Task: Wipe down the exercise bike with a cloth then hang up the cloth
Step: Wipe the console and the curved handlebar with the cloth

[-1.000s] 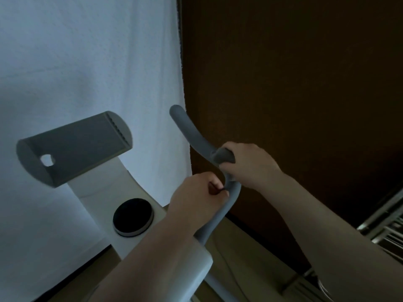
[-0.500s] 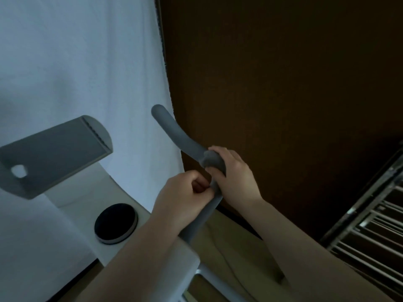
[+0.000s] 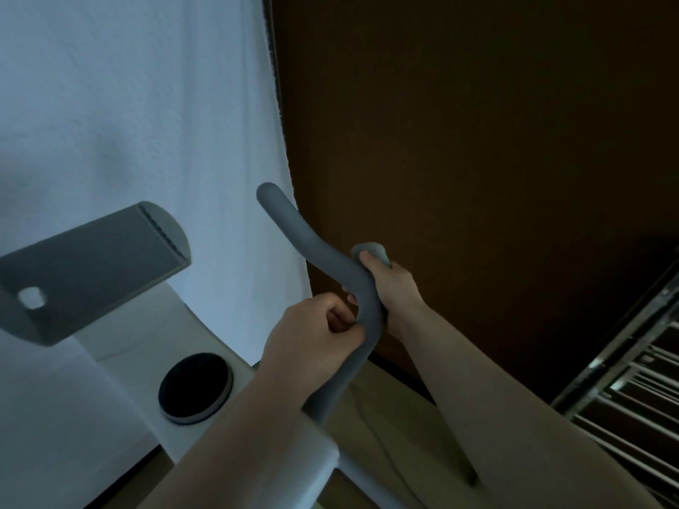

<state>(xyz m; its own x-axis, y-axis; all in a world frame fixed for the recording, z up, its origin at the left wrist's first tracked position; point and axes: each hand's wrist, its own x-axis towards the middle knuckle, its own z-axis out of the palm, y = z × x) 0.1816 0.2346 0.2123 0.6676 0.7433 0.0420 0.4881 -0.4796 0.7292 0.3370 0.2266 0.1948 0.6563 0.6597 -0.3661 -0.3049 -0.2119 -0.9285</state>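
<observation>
Right hand wraps a grey cloth around the bend of the exercise bike's grey handlebar. Left hand is curled tight on the bar just below it, the two nearly touching.
</observation>
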